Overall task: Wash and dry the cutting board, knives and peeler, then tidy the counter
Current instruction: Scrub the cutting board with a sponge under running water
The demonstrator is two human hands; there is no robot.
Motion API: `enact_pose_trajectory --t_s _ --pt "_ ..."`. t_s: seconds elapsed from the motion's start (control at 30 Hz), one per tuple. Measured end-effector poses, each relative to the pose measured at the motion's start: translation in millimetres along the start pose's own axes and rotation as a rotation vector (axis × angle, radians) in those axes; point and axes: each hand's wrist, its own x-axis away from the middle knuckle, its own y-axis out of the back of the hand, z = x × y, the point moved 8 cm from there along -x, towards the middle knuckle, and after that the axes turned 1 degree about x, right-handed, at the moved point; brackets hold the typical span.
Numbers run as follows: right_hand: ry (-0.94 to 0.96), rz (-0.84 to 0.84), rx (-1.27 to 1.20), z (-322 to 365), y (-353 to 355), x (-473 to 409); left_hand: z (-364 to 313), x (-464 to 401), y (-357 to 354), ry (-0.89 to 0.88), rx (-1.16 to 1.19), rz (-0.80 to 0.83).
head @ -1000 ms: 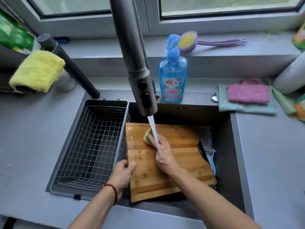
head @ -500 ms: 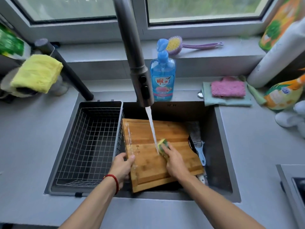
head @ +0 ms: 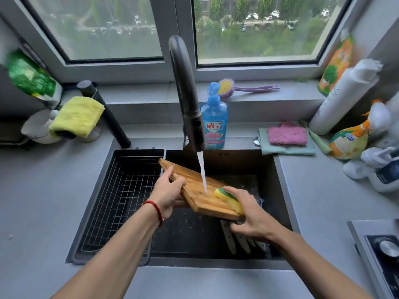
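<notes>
The left hand point(head: 167, 192) grips the board point(head: 194, 190) by its left edge, fingers point(head: 176, 184) curled over the top face and thumb along the rim, holding it tilted and lifted off the sink floor at the frame's centre. The right hand point(head: 248, 210) presses a sponge point(head: 228, 199) against the board's lower right end, fingers point(head: 237, 228) spread loosely wide below the edge rather than clenched. Water from the tap point(head: 190, 117) falls on the middle of the board.

Judged from this, the task is early: the board is mid-wash, not rinsed clean or dried. Knives point(head: 237, 238) lie on the floor of the sink point(head: 285, 190) under the right hand, seemingly unwashed; the peeler cannot be made out here. The basket point(head: 121, 195) at centre left holds nothing visible. Drying and tidying the tabletop point(head: 38, 190) are all left; cloths point(head: 287, 137) wait at upper right.

Against half a second ago, the board lay flat across the sink with the left hand at its near corner; now it is raised and slanted, the left hand higher on its edge, and the sponge has gone from mid-board to the lower end. The knives are uncovered.
</notes>
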Motion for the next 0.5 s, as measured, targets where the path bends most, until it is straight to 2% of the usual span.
enact_pose_trajectory --t_s 0.1,0.2,0.27,0.33,0.4,0.47,0.5 --pt "0.007 -0.044 0.099 5.6 9.8 -17.7 -5.6 4.7 -5.0 -0.040 -0.064 0.028" --pt "0.020 -0.095 0.017 5.0 25.0 -23.3 -19.6 6.0 1.1 -0.148 -0.250 0.050" --pt "0.033 -0.124 -0.003 4.4 38.9 -28.1 -32.1 5.8 3.9 -0.241 -0.539 0.084" --pt "0.053 -0.138 -0.039 8.7 52.6 -35.0 -37.0 3.9 3.9 -0.312 -1.006 0.098" --pt "0.075 -0.141 -0.081 13.0 62.9 -40.2 -47.8 0.8 6.3 -0.402 -1.394 -0.050" --pt "0.099 -0.140 -0.107 14.4 67.0 -42.9 -66.0 1.5 -0.1 -0.572 -1.458 -0.126" --pt "0.111 -0.141 -0.113 15.5 67.5 -43.1 -74.9 2.3 -9.3 -0.682 -1.442 -0.077"
